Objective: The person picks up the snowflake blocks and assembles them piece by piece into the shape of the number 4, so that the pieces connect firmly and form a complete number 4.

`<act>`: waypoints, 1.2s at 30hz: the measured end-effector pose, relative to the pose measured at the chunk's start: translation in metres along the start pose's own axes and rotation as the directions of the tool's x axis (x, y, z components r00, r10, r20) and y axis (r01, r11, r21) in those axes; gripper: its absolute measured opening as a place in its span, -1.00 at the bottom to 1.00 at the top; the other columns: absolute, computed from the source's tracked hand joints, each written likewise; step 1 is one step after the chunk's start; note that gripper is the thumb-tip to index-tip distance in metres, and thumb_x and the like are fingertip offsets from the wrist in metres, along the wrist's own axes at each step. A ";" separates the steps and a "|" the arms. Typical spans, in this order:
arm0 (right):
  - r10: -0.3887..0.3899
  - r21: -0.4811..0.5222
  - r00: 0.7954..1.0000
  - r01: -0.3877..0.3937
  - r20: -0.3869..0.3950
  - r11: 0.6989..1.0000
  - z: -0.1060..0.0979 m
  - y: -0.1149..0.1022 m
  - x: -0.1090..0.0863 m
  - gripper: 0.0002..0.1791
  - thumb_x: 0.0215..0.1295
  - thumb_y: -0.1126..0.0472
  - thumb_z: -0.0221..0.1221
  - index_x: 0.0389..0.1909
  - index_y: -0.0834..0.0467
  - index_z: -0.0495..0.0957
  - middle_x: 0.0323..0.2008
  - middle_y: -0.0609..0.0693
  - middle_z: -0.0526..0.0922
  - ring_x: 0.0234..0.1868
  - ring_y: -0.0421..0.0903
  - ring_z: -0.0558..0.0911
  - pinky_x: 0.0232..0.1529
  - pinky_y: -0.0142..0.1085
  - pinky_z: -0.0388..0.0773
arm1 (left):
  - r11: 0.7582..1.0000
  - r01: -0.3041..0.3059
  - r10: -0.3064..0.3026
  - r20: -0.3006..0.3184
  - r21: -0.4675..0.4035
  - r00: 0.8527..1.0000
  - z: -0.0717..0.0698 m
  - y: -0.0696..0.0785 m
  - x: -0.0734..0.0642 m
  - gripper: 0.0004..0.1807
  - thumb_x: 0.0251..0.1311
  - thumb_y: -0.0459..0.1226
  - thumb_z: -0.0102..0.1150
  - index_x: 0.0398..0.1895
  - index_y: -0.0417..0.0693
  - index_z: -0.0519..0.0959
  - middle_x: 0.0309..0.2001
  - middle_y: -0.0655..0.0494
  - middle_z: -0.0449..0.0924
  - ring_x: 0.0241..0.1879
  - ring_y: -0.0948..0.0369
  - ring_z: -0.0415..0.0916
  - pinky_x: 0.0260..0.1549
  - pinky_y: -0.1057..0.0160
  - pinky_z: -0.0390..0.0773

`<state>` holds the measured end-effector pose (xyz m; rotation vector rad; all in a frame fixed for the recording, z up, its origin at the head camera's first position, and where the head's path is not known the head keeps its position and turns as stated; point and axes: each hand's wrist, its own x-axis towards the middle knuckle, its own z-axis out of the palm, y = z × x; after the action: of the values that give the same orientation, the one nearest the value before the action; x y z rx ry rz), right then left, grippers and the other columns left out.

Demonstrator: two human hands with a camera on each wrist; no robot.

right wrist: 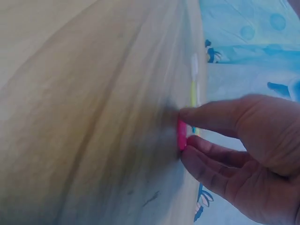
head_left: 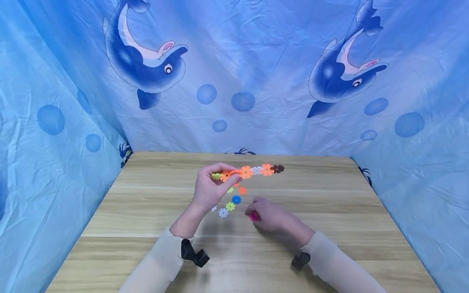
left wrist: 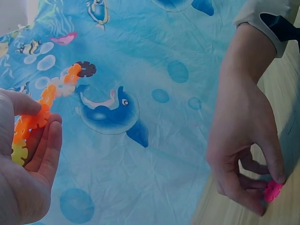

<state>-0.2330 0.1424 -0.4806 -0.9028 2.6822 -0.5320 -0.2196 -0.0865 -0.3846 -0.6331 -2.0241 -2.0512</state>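
Observation:
My left hand [head_left: 209, 189] holds a chain of joined plastic snowflake discs [head_left: 246, 172] above the table, pinched between thumb and fingers. Yellow-green and orange discs lie at the hand; orange, white and a dark brown disc [head_left: 279, 169] reach out to the right. Lower and to the right, my right hand [head_left: 272, 215] pinches a pink snowflake disc [head_left: 254, 216] by its edges. In the right wrist view the pink disc [right wrist: 182, 135] stands between thumb and fingertips, at or just above the tabletop; contact cannot be judged.
Several loose discs lie on the wooden table [head_left: 121, 219] between the hands: a blue one [head_left: 236, 200], a yellow-green one [head_left: 230, 206], a white one [head_left: 223, 213] and an orange one [head_left: 242, 190]. A blue dolphin-print cloth [head_left: 256, 49] hangs behind and along both sides.

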 end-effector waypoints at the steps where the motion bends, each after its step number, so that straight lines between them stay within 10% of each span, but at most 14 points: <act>1: 0.021 0.006 1.000 -0.021 -0.007 1.000 0.000 0.001 -0.001 -0.69 0.35 0.28 0.40 0.09 0.08 0.74 -0.11 -0.10 0.62 -0.15 -0.23 0.56 -0.15 -0.42 0.64 | 1.000 -0.001 0.001 0.000 -0.001 1.000 0.000 0.000 0.000 -0.86 0.28 -0.45 0.40 -0.13 -0.34 0.75 -0.10 -0.30 0.75 -0.27 0.02 0.86 -0.55 0.37 0.69; 7: 0.116 0.086 0.993 -0.115 -0.010 0.990 0.000 0.010 -0.003 -0.82 0.33 0.27 0.42 -0.09 0.04 0.71 -0.24 -0.14 0.62 -0.23 -0.21 0.58 -0.19 -0.37 0.64 | 1.000 -0.011 0.011 0.004 0.004 1.000 0.001 0.001 -0.001 -0.85 0.29 -0.45 0.39 -0.12 -0.34 0.75 -0.10 -0.30 0.76 -0.29 0.21 0.85 -0.51 0.37 0.70; 13: 0.033 0.146 0.999 -0.030 -0.014 0.989 -0.004 0.024 -0.008 -0.85 0.30 0.38 0.36 -0.33 0.04 0.71 -0.39 -0.16 0.64 -0.32 -0.23 0.57 -0.26 -0.37 0.60 | 0.999 0.006 -0.006 -0.006 0.040 1.000 0.001 0.001 -0.002 -0.86 0.29 -0.41 0.42 -0.13 -0.29 0.77 -0.10 -0.28 0.79 -0.32 0.20 0.84 -0.56 0.38 0.66; 21: -0.073 0.161 0.952 0.125 -0.296 0.979 -0.040 0.036 -0.027 -0.87 0.32 0.38 0.39 -0.22 0.09 0.81 -0.30 -0.09 0.77 -0.28 -0.29 0.65 -0.24 -0.40 0.71 | 0.998 -0.005 0.006 -0.014 0.061 1.000 0.002 0.000 -0.003 -0.87 0.28 -0.40 0.43 -0.14 -0.28 0.77 -0.13 -0.28 0.80 -0.37 0.32 0.81 -0.59 0.38 0.65; 26: -0.054 0.152 0.835 0.162 -0.547 0.975 -0.071 0.030 -0.041 -0.83 0.33 0.38 0.39 -0.22 0.03 0.79 -0.27 -0.07 0.80 -0.30 -0.25 0.73 -0.21 -0.32 0.78 | 0.997 -0.007 0.009 -0.025 0.074 1.000 0.003 0.000 -0.004 -0.87 0.28 -0.39 0.44 -0.15 -0.26 0.78 -0.14 -0.25 0.80 -0.34 0.14 0.84 -0.61 0.39 0.62; 31: -0.131 0.089 0.639 0.300 -0.758 0.950 -0.090 0.027 -0.054 -0.73 0.25 0.53 0.38 -0.21 0.09 0.79 -0.25 -0.01 0.83 -0.27 -0.18 0.77 -0.17 -0.44 0.76 | 0.997 -0.010 0.012 -0.030 0.072 0.999 0.003 0.000 -0.004 -0.88 0.28 -0.39 0.44 -0.16 -0.26 0.78 -0.14 -0.25 0.81 -0.27 -0.18 0.81 -0.63 0.38 0.61; 36: -0.143 0.100 0.500 0.427 -0.854 0.899 -0.103 0.020 -0.063 -0.69 0.15 0.67 0.33 -0.24 0.24 0.78 -0.23 0.17 0.81 -0.15 -0.16 0.79 -0.03 -0.48 0.75 | 0.998 -0.008 0.010 -0.034 0.056 0.999 0.003 0.001 -0.005 -0.87 0.28 -0.42 0.43 -0.15 -0.29 0.77 -0.14 -0.29 0.80 -0.30 0.09 0.86 -0.61 0.37 0.63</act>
<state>-0.2317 0.2227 -0.3883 -1.2398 3.0467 -1.8361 -0.2137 -0.0846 -0.3859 -0.5920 -2.0481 -1.9788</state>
